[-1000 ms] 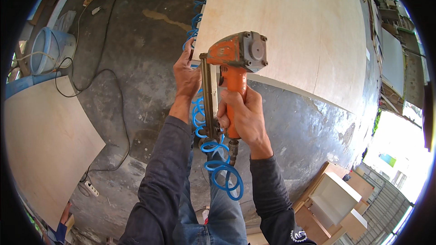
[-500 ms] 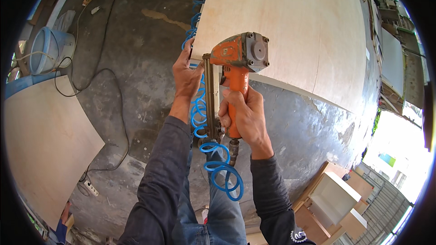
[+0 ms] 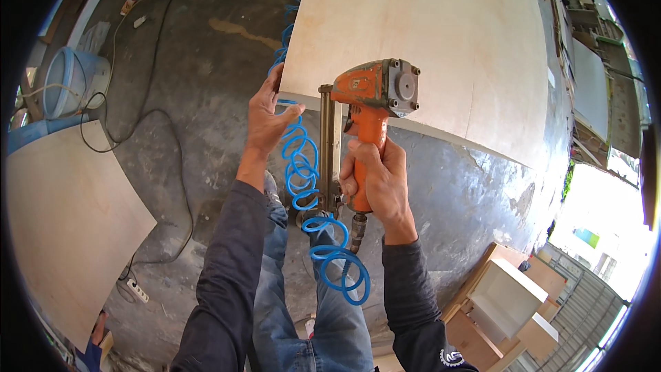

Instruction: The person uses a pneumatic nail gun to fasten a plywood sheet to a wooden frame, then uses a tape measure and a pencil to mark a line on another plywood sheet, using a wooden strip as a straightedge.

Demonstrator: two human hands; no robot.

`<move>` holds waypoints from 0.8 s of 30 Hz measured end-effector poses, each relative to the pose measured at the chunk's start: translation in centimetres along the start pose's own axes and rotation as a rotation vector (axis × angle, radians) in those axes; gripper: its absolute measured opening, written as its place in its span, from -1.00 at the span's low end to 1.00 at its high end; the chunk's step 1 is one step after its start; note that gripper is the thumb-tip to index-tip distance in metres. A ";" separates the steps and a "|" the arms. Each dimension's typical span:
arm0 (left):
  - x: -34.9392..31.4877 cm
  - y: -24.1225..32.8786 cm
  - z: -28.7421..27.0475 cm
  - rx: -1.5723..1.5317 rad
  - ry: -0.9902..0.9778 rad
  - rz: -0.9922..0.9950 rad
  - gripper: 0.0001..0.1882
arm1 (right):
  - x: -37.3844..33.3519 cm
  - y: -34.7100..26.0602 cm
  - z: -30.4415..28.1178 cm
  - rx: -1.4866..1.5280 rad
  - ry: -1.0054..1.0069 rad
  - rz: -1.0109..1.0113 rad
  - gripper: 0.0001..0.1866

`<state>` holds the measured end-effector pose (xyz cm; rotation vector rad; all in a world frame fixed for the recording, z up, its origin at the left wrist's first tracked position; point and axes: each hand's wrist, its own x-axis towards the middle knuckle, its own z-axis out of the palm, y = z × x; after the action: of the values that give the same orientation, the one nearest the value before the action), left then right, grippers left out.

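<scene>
The right hand (image 3: 375,179) is clenched around the grip of an orange nail gun (image 3: 368,107), which it holds upright over the near edge of a large pale plywood sheet (image 3: 420,34). The left hand (image 3: 265,114) rests at the near left corner of that sheet with its fingers loosely curled beside the blue coiled air hose (image 3: 310,186); I cannot tell whether they grasp the board's edge or the hose. The hose hangs down from the gun's base over the concrete floor (image 3: 186,83), where a second plywood sheet (image 3: 62,213) lies to the left, near a blue bucket (image 3: 65,83).
</scene>
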<state>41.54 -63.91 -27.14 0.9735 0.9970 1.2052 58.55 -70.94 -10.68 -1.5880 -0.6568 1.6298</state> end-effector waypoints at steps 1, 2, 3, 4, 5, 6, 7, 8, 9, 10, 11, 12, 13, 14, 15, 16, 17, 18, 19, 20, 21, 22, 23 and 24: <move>0.0 -0.2 -0.1 -0.035 0.007 -0.011 -0.14 | 0.0 0.0 0.0 0.007 0.002 -0.002 -0.82; 0.0 -0.3 -0.1 -0.045 0.023 -0.015 -0.14 | 0.1 0.2 0.0 0.014 0.005 -0.004 -0.81; -0.1 -0.3 -0.2 -0.055 0.039 -0.018 -0.15 | 0.2 0.3 0.0 0.022 0.007 -0.006 -0.80; -0.3 -0.3 -0.2 -0.064 0.055 -0.021 -0.16 | 0.2 0.3 0.0 0.018 0.007 -0.010 -0.80; -0.8 -0.5 -0.5 -0.018 0.089 -0.028 -0.17 | 0.2 0.4 0.1 0.015 0.009 -0.011 -0.80; -1.4 -0.6 -0.9 0.028 0.123 -0.035 -0.18 | 0.2 0.5 0.1 0.013 0.010 -0.012 -0.80; -2.1 -0.7 -1.3 0.074 0.158 -0.041 -0.19 | 0.3 0.6 0.1 0.010 0.010 -0.012 -0.80; -3.2 -1.5 -2.1 0.093 0.187 -0.070 -0.20 | 0.4 0.8 0.0 0.006 0.012 -0.011 -0.80; -4.5 -2.3 -3.4 0.113 0.218 -0.095 -0.21 | 0.4 0.8 0.1 0.002 0.011 -0.013 -0.80; -6.0 -3.2 -4.6 0.131 0.248 -0.121 -0.21 | 0.4 0.8 0.2 0.005 0.009 -0.012 -0.81; -7.7 -3.8 -5.5 0.126 0.295 -0.172 -0.23 | 0.4 0.9 0.2 0.006 0.010 -0.009 -0.82; -9.5 -4.4 -6.5 0.121 0.342 -0.221 -0.25 | 0.4 1.0 0.2 0.007 0.009 -0.008 -0.83; -11.3 -4.9 -7.6 0.097 0.391 -0.271 -0.26 | 0.3 0.8 0.3 0.000 0.016 -0.004 -0.83; -13.3 -5.5 -9.0 0.076 0.441 -0.321 -0.27 | 0.2 0.8 0.5 -0.004 0.022 0.001 -0.83; -15.5 -6.0 -10.3 0.113 0.473 -0.346 -0.30 | -0.1 0.9 0.7 -0.008 0.027 0.005 -0.82; -17.7 -6.4 -11.2 0.144 0.501 -0.368 -0.33 | -0.8 1.1 0.3 0.017 0.033 0.042 -0.83; -20.2 -6.3 -12.4 0.132 0.533 -0.413 -0.37 | -1.6 1.9 -0.1 0.024 0.031 0.035 -0.82; -22.9 -5.8 -13.7 0.123 0.568 -0.455 -0.41 | -2.5 2.8 -0.1 0.033 0.023 0.027 -0.81; -25.5 -4.8 -15.0 0.133 0.606 -0.482 -0.46 | -3.6 3.3 0.5 0.061 0.057 0.013 -0.80; -28.5 -3.7 -15.9 0.155 0.649 -0.525 -0.50 | -4.9 3.3 1.1 0.085 0.092 -0.015 -0.79; -31.1 -2.8 -16.0 0.152 0.675 -0.566 -0.54 | -6.4 3.4 0.9 0.049 0.135 -0.006 -0.79; -33.7 -2.0 -15.8 0.142 0.704 -0.600 -0.58 | -7.8 3.2 0.8 0.016 0.177 -0.014 -0.78; -36.3 -1.6 -15.4 0.123 0.724 -0.634 -0.62 | -9.4 2.4 1.2 0.047 0.220 -0.019 -0.79; -38.5 -1.6 -14.8 0.107 0.723 -0.675 -0.66 | -10.9 1.7 1.5 0.080 0.268 -0.024 -0.80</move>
<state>24.43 -101.40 -29.52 0.1920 1.7947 0.9212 56.24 -80.47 -5.35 -1.6938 -0.4622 1.3761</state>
